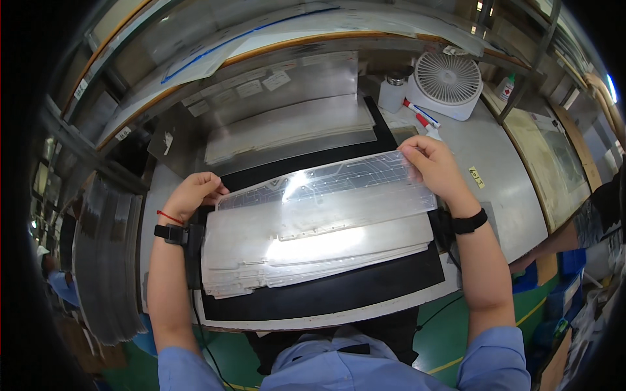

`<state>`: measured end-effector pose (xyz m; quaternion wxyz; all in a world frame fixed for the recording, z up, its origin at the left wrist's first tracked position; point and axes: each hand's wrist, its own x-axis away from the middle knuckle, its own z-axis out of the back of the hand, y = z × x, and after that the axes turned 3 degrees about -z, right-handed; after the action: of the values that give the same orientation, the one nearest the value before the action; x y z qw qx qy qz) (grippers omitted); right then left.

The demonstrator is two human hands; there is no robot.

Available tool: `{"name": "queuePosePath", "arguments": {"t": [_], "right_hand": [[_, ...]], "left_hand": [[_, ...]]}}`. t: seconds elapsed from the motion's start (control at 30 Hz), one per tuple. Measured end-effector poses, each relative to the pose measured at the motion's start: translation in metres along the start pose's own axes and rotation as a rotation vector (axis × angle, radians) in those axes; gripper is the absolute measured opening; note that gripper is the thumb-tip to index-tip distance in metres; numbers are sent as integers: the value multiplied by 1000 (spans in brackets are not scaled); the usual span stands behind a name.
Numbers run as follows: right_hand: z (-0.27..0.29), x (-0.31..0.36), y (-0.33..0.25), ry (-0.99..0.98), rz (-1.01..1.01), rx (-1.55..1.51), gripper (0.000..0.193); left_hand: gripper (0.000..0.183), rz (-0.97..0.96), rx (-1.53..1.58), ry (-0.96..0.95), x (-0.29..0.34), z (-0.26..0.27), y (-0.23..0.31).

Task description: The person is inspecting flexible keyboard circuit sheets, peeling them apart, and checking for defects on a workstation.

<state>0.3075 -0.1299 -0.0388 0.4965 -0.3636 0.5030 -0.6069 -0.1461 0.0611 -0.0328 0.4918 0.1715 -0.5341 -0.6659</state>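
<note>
Mat (326, 303): under stack (238, 264)
Sheet (339, 181): long axis hand-to-hand
Left hand (194, 194): pinches far-left corner
Right hand (433, 167): pinches far-right corner

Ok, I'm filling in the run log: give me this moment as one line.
left hand: holding clear patterned sheet, left end | right hand: holding same sheet, right end | below: sheet stack on black mat

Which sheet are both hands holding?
The patterned clear sheet: left hand at its far left corner, right hand at its far right. No hand grips the stack beneath or the pile behind.
</note>
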Motion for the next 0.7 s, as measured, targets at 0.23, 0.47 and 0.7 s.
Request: {"name": "queuePosePath", "arguments": {"t": [0.23, 0.47, 0.7], "right_hand": [[0, -4, 6, 69, -48, -38, 15], [1, -9, 13, 48, -85, -171, 15], [-7, -3, 1, 119, -70, -4, 38]], "left_hand": [[33, -146, 351, -170, 7, 9, -32], [16, -174, 316, -124, -6, 13, -43], [15, -220, 468, 79, -16, 25, -58]]}}
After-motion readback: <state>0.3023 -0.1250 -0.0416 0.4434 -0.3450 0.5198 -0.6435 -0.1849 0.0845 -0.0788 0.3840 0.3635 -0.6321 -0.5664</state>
